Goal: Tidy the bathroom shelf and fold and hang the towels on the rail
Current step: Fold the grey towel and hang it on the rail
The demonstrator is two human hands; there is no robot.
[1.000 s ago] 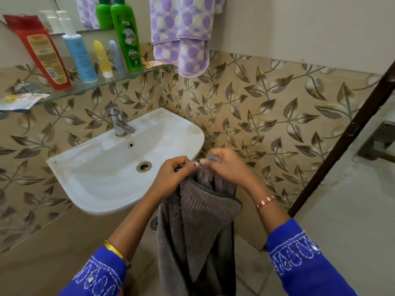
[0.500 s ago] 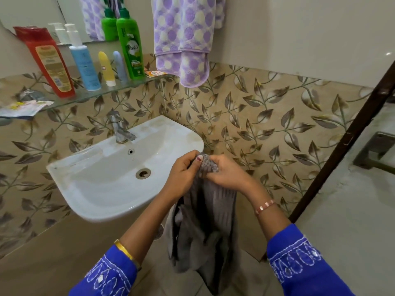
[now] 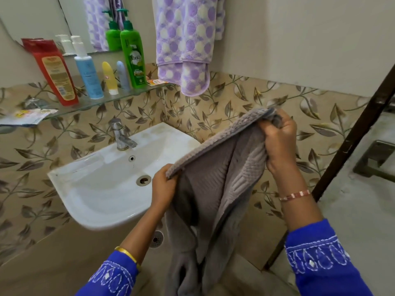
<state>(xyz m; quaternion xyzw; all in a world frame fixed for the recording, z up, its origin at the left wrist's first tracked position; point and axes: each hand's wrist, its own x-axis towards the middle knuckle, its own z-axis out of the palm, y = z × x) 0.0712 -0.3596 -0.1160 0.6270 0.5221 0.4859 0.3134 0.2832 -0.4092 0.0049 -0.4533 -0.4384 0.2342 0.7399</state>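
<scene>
Both hands grip the top edge of a grey towel (image 3: 215,189) in front of the sink (image 3: 89,189). Left hand (image 3: 163,186) clenched on the lower near corner, just over the sink's front rim; right hand (image 3: 280,144) clenched on the far corner, held higher, against the leaf-pattern tiles (image 3: 235,107). Edge runs taut and slanted between them, rest of towel hanging down in folds toward the floor. Purple spotted towel (image 3: 183,43) hangs folded on the wall above; its rail is out of frame at the top, so how it hangs cannot be told. Glass shelf (image 3: 89,103) left of it carries, upright in a row: red bottle (image 3: 53,71), blue pump bottle (image 3: 87,71), yellow tube (image 3: 110,79), pale blue tube (image 3: 123,76), green pump bottle (image 3: 132,56). Orange sachet (image 3: 157,82) lies at shelf's right end; crumpled packets (image 3: 23,116) at the left end. Tap (image 3: 120,133) stands at the sink's back. Dark door frame (image 3: 350,142) slants at right.
</scene>
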